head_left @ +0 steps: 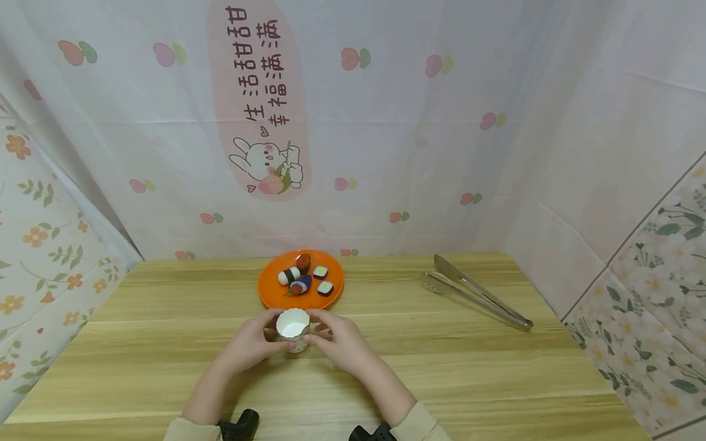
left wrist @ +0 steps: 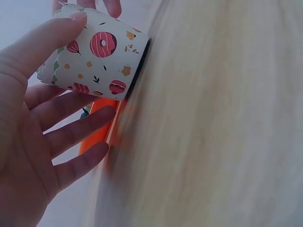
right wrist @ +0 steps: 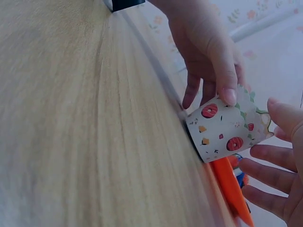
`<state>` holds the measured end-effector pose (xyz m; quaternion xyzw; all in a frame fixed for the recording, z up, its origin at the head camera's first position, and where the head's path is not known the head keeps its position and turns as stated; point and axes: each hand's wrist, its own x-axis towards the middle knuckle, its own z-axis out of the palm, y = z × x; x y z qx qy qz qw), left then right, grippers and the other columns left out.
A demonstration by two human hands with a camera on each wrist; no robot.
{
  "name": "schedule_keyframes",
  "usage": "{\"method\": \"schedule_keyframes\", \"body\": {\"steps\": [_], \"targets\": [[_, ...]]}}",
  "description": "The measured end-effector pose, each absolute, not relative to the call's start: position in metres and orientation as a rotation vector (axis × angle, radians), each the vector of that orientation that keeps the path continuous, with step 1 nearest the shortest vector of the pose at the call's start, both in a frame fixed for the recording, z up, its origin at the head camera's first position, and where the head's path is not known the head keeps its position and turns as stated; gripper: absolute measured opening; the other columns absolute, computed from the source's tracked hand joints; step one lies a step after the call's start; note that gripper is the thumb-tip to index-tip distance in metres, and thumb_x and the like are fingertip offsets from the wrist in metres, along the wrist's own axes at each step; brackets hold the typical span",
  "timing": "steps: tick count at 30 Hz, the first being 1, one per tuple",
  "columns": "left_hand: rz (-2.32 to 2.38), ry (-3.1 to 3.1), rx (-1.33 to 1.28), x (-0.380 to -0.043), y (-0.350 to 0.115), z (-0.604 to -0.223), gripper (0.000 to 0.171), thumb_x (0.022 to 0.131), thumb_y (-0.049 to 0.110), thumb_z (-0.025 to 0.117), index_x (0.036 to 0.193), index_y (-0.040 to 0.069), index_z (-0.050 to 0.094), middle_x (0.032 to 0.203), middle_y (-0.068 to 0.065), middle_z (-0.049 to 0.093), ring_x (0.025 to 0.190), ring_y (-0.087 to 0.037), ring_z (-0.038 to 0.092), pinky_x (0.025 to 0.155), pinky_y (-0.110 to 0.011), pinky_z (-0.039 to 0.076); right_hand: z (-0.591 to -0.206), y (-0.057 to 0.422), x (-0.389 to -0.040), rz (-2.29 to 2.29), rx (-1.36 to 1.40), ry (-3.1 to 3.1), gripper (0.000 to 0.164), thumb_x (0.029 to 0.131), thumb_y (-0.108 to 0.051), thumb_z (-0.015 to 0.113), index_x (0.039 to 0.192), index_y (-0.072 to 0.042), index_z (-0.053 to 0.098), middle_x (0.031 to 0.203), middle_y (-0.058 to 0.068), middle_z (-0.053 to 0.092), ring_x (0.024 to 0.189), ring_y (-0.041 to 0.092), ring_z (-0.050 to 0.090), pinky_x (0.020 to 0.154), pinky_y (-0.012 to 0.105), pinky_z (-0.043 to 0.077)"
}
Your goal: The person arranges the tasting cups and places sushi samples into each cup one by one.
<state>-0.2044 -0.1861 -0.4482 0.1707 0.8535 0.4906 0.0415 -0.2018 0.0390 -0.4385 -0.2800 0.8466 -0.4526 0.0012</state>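
Observation:
A white paper baking cup (head_left: pixel 298 344) with a scalloped rim and printed doughnuts stands upright on the table, its inside bare white. My left hand (head_left: pixel 248 345) grips it from the left, thumb on the near side and index finger behind; in the left wrist view the other left fingers (left wrist: pixel 78 127) spread below it. From the right, my right hand (head_left: pixel 346 344) holds the cup near its rim between thumb and index finger. Right behind the cup lies an orange plate (head_left: pixel 269 289) with several sushi pieces, among them a white one with a black band (head_left: pixel 289 275).
Metal tongs (head_left: pixel 485 299) lie spread on the wooden table (head_left: pixel 496 380) at the right, angled towards the back. A printed cloth (head_left: pixel 375 153) hangs behind the table, with flowered cloths at both sides.

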Motion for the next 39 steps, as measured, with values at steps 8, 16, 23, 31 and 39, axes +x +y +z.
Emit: {"method": "schedule_keyframes", "body": {"steps": [8,16,23,31,39], "targets": [[1.518,2.627,0.543,-0.205,-0.183,-0.447,0.058,0.076,0.025,0.082,0.123,0.004,0.056,0.103,-0.005,0.062,0.093,-0.021,0.059,0.080,-0.037,0.053,-0.432,0.041,-0.201,-1.367,-0.911,2.696,0.041,0.094,-0.032,0.063,0.131,-0.016,0.058,0.120,0.003,0.062,0.104,0.019,0.061,0.086,0.030,0.052],[1.539,2.641,0.528,-0.201,-0.180,-0.441,0.059,0.076,0.027,0.082,0.125,0.007,0.056,0.102,-0.004,0.062,0.093,-0.019,0.058,0.078,-0.036,0.052,-0.425,0.044,-0.199,-1.352,-1.005,2.733,0.035,0.093,-0.031,0.063,0.122,-0.012,0.065,0.122,-0.001,0.063,0.108,0.018,0.060,0.089,0.031,0.051],[1.530,2.669,0.515,-0.199,-0.176,-0.437,0.056,0.075,0.028,0.083,0.123,0.011,0.058,0.099,0.002,0.063,0.092,-0.018,0.056,0.076,-0.036,0.050,-0.419,0.046,-0.198,-1.305,-1.061,2.796,0.027,0.093,-0.030,0.064,0.113,-0.013,0.069,0.118,-0.001,0.064,0.112,0.015,0.058,0.095,0.034,0.048],[1.515,2.655,0.552,-0.199,-0.172,-0.437,0.058,0.076,0.029,0.082,0.124,0.010,0.057,0.102,0.001,0.063,0.092,-0.019,0.057,0.077,-0.038,0.050,-0.415,0.050,-0.198,-1.241,-1.016,2.836,0.022,0.094,-0.032,0.062,0.104,-0.015,0.072,0.122,0.004,0.063,0.113,0.021,0.057,0.095,0.040,0.048],[1.512,2.629,0.616,-0.196,-0.166,-0.435,0.055,0.078,0.027,0.081,0.123,0.008,0.057,0.101,0.000,0.064,0.092,-0.020,0.057,0.076,-0.037,0.050,-0.412,0.055,-0.198,-1.170,-1.040,2.882,0.013,0.092,-0.027,0.065,0.096,-0.017,0.073,0.118,0.003,0.064,0.110,0.020,0.059,0.094,0.039,0.049]]}}
